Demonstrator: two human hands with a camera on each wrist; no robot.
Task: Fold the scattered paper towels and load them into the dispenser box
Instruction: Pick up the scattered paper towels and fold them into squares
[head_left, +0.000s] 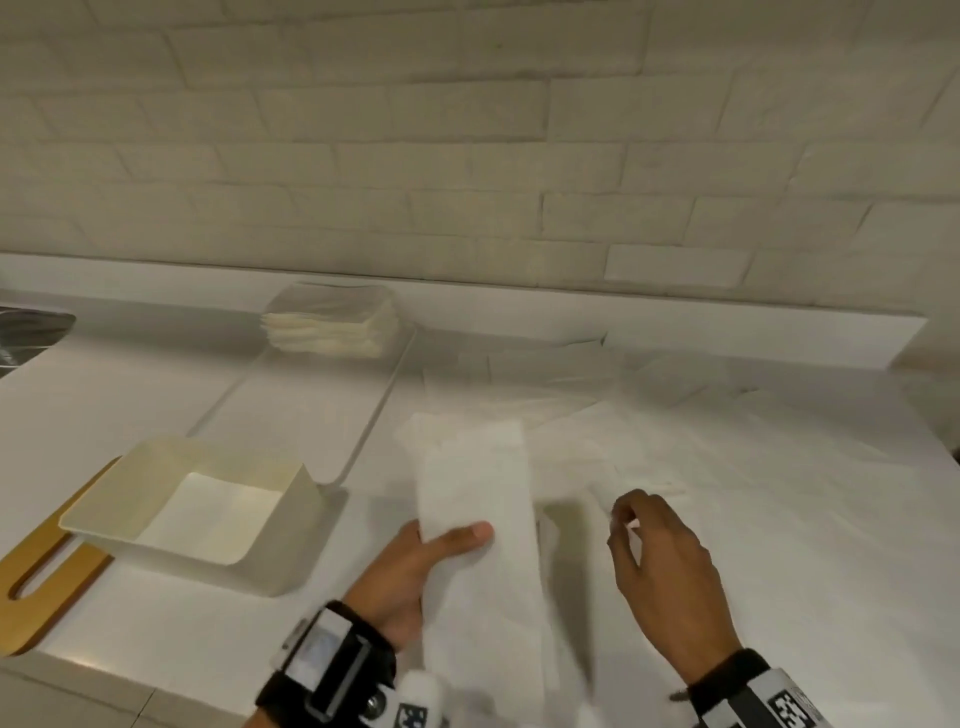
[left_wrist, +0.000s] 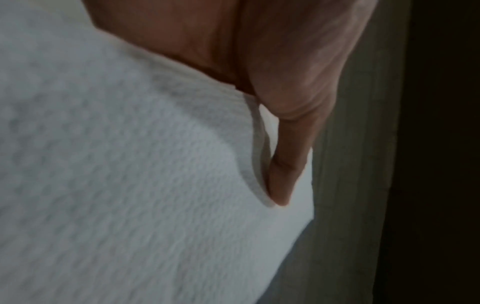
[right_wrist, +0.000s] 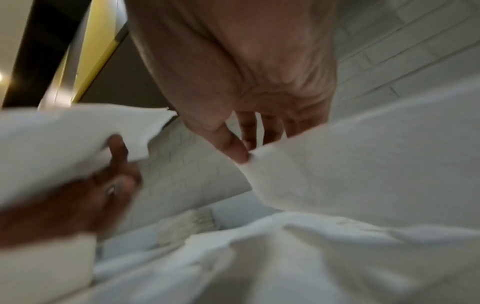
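Two-handed, gripping and pinching at once. Gripping a folded paper towel (head_left: 478, 493) in the left hand (head_left: 410, 571), thumb lying across its top face and the other fingers curling beneath, out of sight in the head view. Showing in the left wrist view as one finger (left_wrist: 283, 174) pressing along the edge of that textured white sheet (left_wrist: 130, 164). Running as a long narrow strip away past the left fingertips and back toward the wrist.

Pinching the corner of a second paper towel (head_left: 639, 488) in the right hand (head_left: 670, 566), thumb (right_wrist: 231, 148) meeting the fingertips on the sheet's corner (right_wrist: 363, 164), remaining fingers curling loosely behind. Holding the two sheets apart, with a gap between left thumb and right fingertips. Blurring somewhat in both wrist views.

Sitting open, well to the left of the left fingers: the cream dispenser box (head_left: 291, 499), resting partly on a wooden board (head_left: 47, 582) with a slot handle. Lying spread beyond and to the right of the right fingertips: loose paper towels (head_left: 727, 415), overlapping on the white counter (head_left: 156, 623). Standing far ahead of the left fingers, at the back end of a clear tray (head_left: 363, 431): a stack of folded towels (head_left: 332, 332), close to the brick wall (head_left: 467, 130).
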